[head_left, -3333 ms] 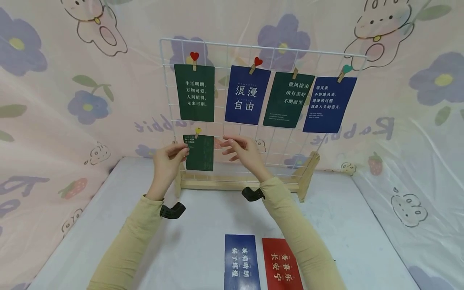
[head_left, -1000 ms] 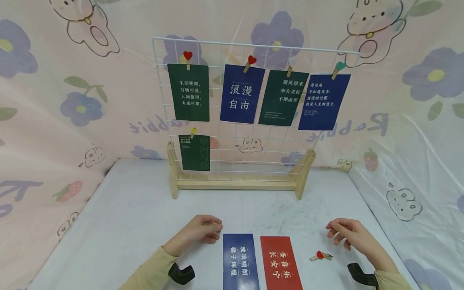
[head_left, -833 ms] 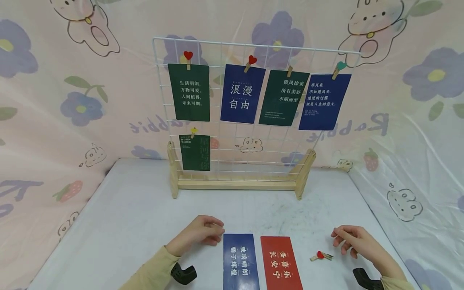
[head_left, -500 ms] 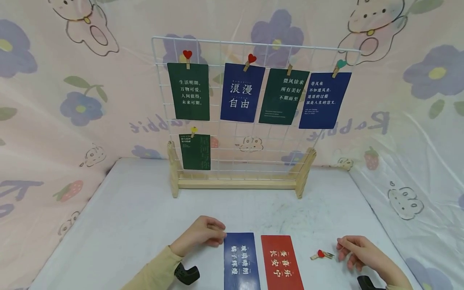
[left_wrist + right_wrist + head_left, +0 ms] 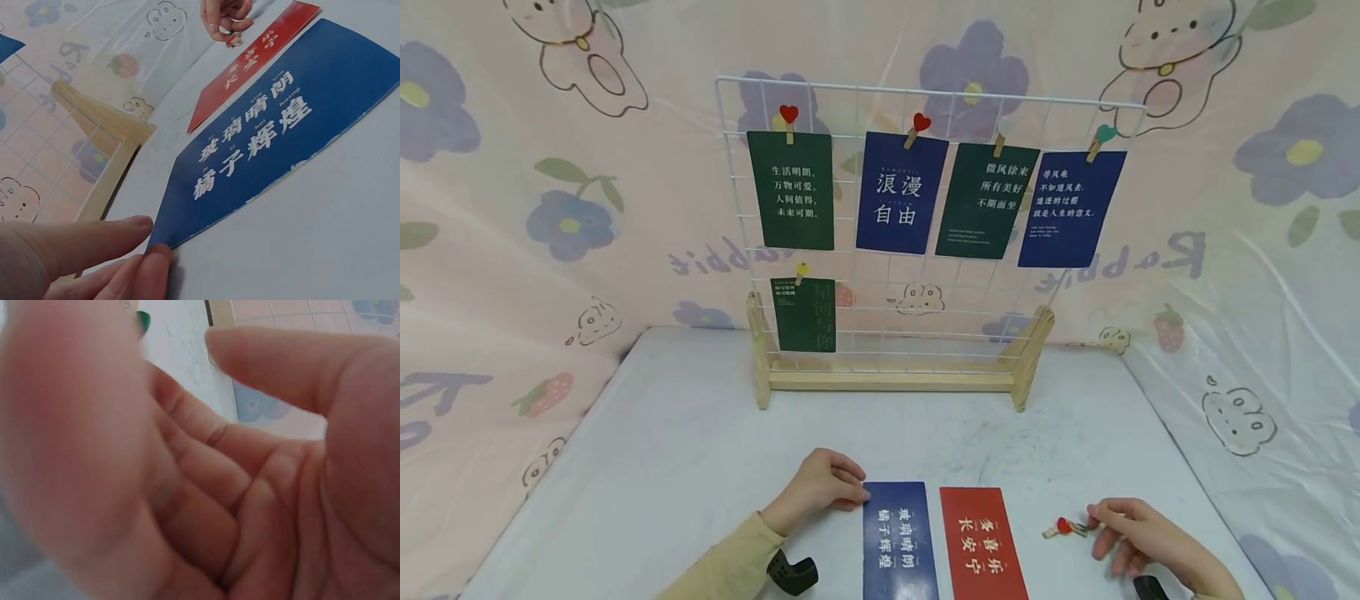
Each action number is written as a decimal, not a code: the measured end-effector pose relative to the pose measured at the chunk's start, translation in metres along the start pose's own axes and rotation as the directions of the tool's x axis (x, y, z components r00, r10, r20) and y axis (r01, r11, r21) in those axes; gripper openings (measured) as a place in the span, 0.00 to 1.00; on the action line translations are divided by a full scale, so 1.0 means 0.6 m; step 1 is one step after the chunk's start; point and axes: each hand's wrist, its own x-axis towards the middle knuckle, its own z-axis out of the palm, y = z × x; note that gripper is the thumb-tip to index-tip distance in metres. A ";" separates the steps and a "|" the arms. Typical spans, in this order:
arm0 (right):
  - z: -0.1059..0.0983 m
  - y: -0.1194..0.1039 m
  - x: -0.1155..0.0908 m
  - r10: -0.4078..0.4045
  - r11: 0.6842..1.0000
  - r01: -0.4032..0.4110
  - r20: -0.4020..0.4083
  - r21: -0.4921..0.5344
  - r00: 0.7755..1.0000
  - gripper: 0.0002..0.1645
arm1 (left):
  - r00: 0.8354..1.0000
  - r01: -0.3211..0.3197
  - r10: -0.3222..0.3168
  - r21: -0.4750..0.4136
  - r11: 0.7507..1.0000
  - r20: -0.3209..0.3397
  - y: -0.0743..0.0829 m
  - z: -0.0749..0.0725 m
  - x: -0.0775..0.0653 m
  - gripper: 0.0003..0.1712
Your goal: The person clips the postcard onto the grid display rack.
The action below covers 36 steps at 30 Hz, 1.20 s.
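A blue card (image 5: 895, 537) with white characters lies on the table, and a red card (image 5: 981, 533) lies to its right. My left hand (image 5: 820, 487) is at the blue card's far left corner. In the left wrist view that corner sits between the fingertips (image 5: 161, 252). To the right of the red card is a small group of wooden clips (image 5: 1063, 527), one with a red heart. My right hand (image 5: 1138, 529) reaches the clips' right end. Its thumb and index finger are apart in the right wrist view, with nothing held between them.
Behind stands a white wire grid rack (image 5: 925, 283) on a wooden base (image 5: 887, 382). Several green and blue cards hang on it from clips, including a small green card (image 5: 805, 317) at lower left. Patterned cloth (image 5: 647, 208) surrounds the white table (image 5: 685, 450).
Both hands have come down from the rack to the table. Recently the left hand has edged right onto the blue card's corner, and the right hand has lowered beside the clips.
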 end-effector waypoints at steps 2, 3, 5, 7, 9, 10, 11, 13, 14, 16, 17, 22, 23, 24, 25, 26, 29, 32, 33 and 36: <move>0.000 0.002 0.001 -0.003 1.000 0.003 0.002 0.001 1.000 0.27 | 1.000 -0.003 0.003 0.006 1.000 -0.020 -0.001 0.002 0.001 0.15; 0.000 0.002 0.002 -0.008 1.000 0.007 0.005 0.005 1.000 0.27 | 1.000 -0.005 0.005 0.006 1.000 -0.027 -0.001 0.003 0.001 0.14; 0.000 0.003 0.003 -0.021 1.000 0.021 0.013 0.017 1.000 0.27 | 0.999 -0.012 0.013 0.011 1.000 -0.035 -0.002 0.004 0.003 0.13; -0.001 0.003 0.004 -0.042 0.998 0.041 0.031 0.041 0.999 0.27 | 0.999 -0.019 0.020 0.024 1.000 -0.044 -0.004 0.006 0.006 0.13; -0.001 0.004 0.006 -0.068 0.996 0.065 0.053 0.067 0.996 0.26 | 0.998 -0.026 0.028 0.037 0.999 -0.051 -0.006 0.007 0.008 0.12; -0.001 0.004 0.006 -0.074 0.995 0.070 0.060 0.077 0.995 0.26 | 0.998 -0.032 0.034 0.045 0.998 -0.053 -0.008 0.007 0.009 0.12; 0.000 0.004 0.008 -0.080 0.994 0.075 0.064 0.083 0.995 0.26 | 0.998 -0.038 0.041 0.054 0.998 -0.054 -0.010 0.008 0.010 0.12; 0.000 0.004 0.009 -0.092 0.992 0.085 0.069 0.088 0.993 0.25 | 0.997 -0.050 0.053 0.064 0.997 -0.054 -0.013 0.010 0.012 0.11; 0.001 0.003 0.010 -0.091 0.992 0.085 0.067 0.088 0.994 0.25 | 0.997 -0.057 0.061 0.069 0.996 -0.052 -0.014 0.010 0.012 0.11; 0.001 0.003 0.011 -0.094 0.992 0.088 0.066 0.091 0.993 0.24 | 0.996 -0.070 0.073 0.077 0.995 -0.047 -0.016 0.012 0.013 0.10; 0.002 0.003 0.012 -0.098 0.992 0.092 0.066 0.092 0.993 0.24 | 0.996 -0.070 0.074 0.080 0.994 -0.046 -0.016 0.012 0.013 0.10; 0.003 0.001 0.012 -0.097 0.992 0.091 0.060 0.091 0.994 0.22 | 0.997 -0.065 0.068 0.074 0.995 -0.044 -0.017 0.013 0.012 0.10; 0.003 0.000 0.012 -0.094 0.992 0.089 0.057 0.087 0.994 0.22 | 0.997 -0.063 0.067 0.072 0.995 -0.043 -0.018 0.013 0.011 0.10; 0.003 0.000 0.011 -0.092 0.993 0.088 0.053 0.083 0.994 0.22 | 0.997 -0.064 0.067 0.070 0.995 -0.041 -0.018 0.013 0.012 0.10; 0.003 -0.001 0.010 -0.091 0.993 0.087 0.052 0.084 0.994 0.21 | 0.997 -0.064 0.067 0.069 0.996 -0.041 -0.019 0.012 0.012 0.10; 0.003 -0.002 0.010 -0.087 0.993 0.083 0.051 0.085 0.995 0.21 | 0.997 -0.064 0.067 0.069 0.996 -0.042 -0.019 0.012 0.012 0.10; 0.007 -0.005 0.011 -0.081 0.994 0.078 0.035 0.081 0.996 0.21 | 0.997 -0.057 0.061 0.071 0.996 -0.045 -0.018 0.010 0.013 0.10; 0.011 -0.008 0.013 -0.076 0.994 0.074 0.018 0.075 0.997 0.19 | 0.997 -0.050 0.053 0.073 0.996 -0.049 -0.017 0.009 0.012 0.09; 0.013 -0.008 0.013 -0.076 0.995 0.075 0.010 0.072 0.997 0.19 | 0.998 -0.046 0.050 0.073 0.996 -0.050 -0.017 0.009 0.012 0.09; 0.016 -0.010 0.015 -0.057 0.996 0.058 -0.017 0.065 0.998 0.17 | 0.997 -0.047 0.051 0.071 0.996 -0.050 -0.015 0.009 0.010 0.09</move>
